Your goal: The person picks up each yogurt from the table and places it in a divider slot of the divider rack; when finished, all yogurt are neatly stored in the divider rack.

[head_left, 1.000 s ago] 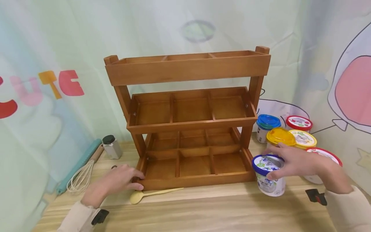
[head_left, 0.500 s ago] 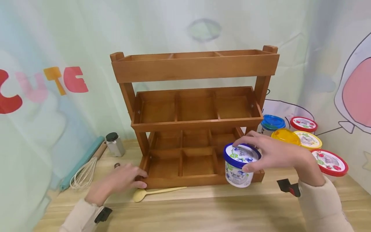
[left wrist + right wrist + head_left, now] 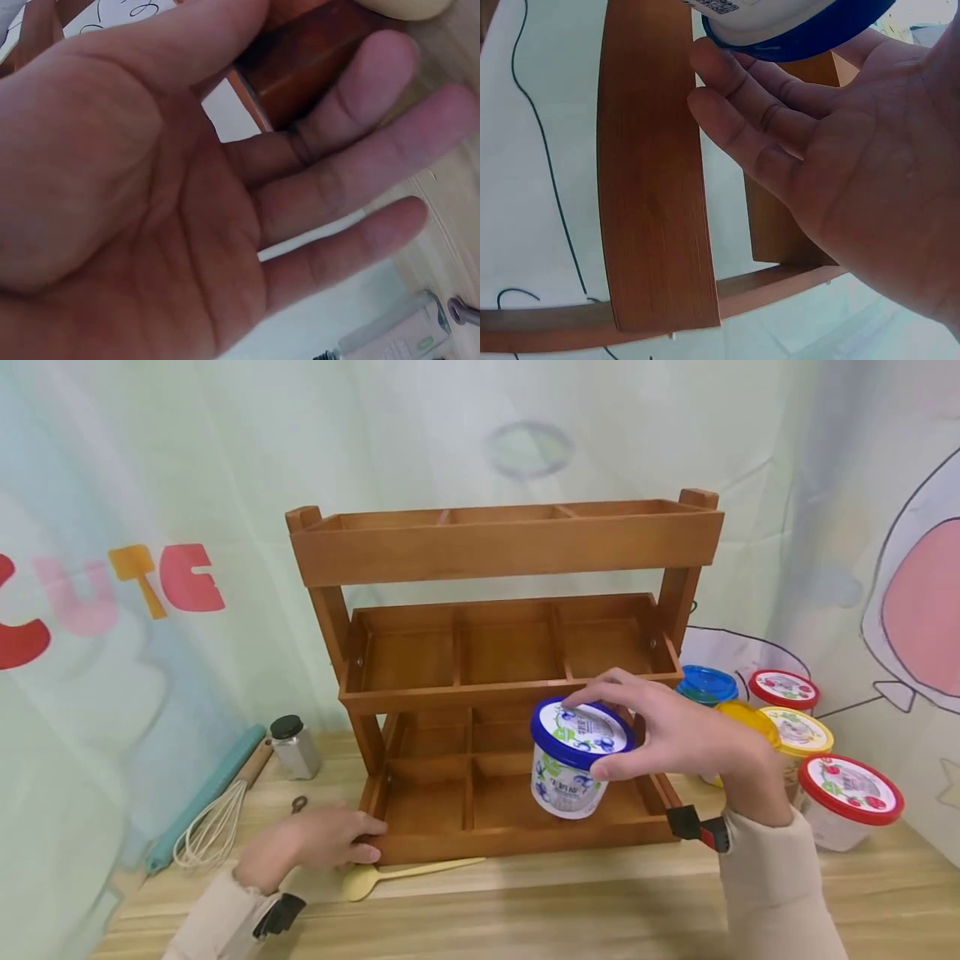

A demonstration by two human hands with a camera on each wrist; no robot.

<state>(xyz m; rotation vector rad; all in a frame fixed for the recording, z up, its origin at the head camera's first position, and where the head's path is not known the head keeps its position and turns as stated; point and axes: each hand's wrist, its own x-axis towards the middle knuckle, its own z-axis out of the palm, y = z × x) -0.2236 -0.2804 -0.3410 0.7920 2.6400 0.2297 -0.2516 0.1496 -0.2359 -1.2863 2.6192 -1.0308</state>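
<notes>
My right hand (image 3: 660, 731) holds a white tub (image 3: 570, 781) with a dark blue lid by its rim, fingers over the lid and thumb at the near side. The tub hangs, slightly tilted, before the lowest tier of a brown wooden three-tier shelf (image 3: 510, 547). In the right wrist view only part of the blue lid (image 3: 810, 37) and the tub shows above the fingers. At the shelf's front left corner my left hand (image 3: 315, 839) pinches the wood between thumb and index finger; in the left wrist view its other fingers (image 3: 360, 161) are extended. A yellow spoon (image 3: 412, 870) lies below that corner.
Right of the shelf stand several tubs, including a red-lidded one (image 3: 851, 789), a yellow-lidded one (image 3: 798, 731) and a blue-lidded one (image 3: 707, 683). At left are a black-capped jar (image 3: 296, 750), a whisk (image 3: 213, 822) and a teal rolling pin (image 3: 202, 802).
The right hand has carried the blue-lidded tub leftward and up, from beside the other tubs to in front of the shelf. The left hand stays at the shelf corner.
</notes>
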